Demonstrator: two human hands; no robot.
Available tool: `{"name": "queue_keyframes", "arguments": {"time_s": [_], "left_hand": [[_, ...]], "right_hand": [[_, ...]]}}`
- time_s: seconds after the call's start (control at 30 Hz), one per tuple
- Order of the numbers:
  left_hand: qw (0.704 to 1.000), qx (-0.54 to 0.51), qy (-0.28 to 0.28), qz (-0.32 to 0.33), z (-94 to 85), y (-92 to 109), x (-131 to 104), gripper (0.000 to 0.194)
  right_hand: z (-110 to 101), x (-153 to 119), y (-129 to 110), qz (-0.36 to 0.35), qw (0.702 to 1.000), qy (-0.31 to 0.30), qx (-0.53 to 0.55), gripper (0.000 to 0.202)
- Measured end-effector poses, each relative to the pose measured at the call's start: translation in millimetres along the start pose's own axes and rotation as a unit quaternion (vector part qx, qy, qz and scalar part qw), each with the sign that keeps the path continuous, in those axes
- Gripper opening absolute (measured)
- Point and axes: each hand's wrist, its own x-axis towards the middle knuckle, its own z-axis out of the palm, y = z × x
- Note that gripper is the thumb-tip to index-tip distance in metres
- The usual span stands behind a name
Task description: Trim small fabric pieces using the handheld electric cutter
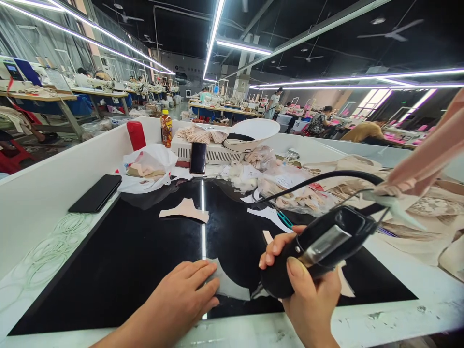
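My left hand (184,292) lies flat with its fingers stretched over a thin greyish curved fabric piece (232,284) on the black work mat (119,270). In my right hand (308,292) is a black corded handheld power tool (326,241) with a metal plate on its side. Its metal tip points down at the right end of the grey piece; whether it touches I cannot tell. Farther up the mat rests a beige cut fabric piece (185,210). Partly hidden behind the tool are a white cut piece (270,215) and teal-handled snips (284,220).
A pink fabric strip (431,145) is tied to the tool from above, beside its black cable (319,179). Bagged scraps (290,188) and beige fabric (424,237) crowd the right. A phone (198,158), bottle (166,128) and black case (96,193) stand along the back and left.
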Motion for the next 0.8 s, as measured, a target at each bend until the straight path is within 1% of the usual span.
{"name": "queue_keyframes", "arguments": {"time_s": [0.13,0.23,0.33,0.43,0.53,0.6,0.7,0.8], "left_hand": [[1.0,-0.016,-0.017,0.0,0.0,0,-1,0.029],[0.998,-0.056,-0.024,-0.016,-1.4,-1,-4,0.026],[0.99,-0.116,-0.009,-0.074,-9.8,-5,-5,0.025],[0.977,-0.152,-0.003,-0.148,-26.3,-11,-4,0.024],[0.966,-0.146,-0.021,-0.211,-43.0,-16,-9,0.021],[0.961,-0.137,-0.031,-0.237,-49.1,-16,-19,0.018],[0.955,-0.144,-0.051,-0.255,-48.3,-12,-37,0.022],[0.949,-0.156,-0.061,-0.267,-39.4,-7,-50,0.032]], "right_hand": [[1,5,-6,-0.008,1.0,0.013,-0.019,0.031],[7,6,-8,-0.005,0.998,0.014,-0.057,0.032],[20,5,-8,0.011,0.998,-0.003,-0.065,0.03],[36,1,-6,0.024,0.999,-0.017,-0.014,0.031],[53,-4,-3,0.036,0.998,-0.028,0.042,0.032],[64,-8,0,0.045,0.996,-0.036,0.066,0.031],[77,-12,5,0.052,0.993,-0.05,0.095,0.03],[86,-14,10,0.052,0.991,-0.058,0.108,0.03]]}}
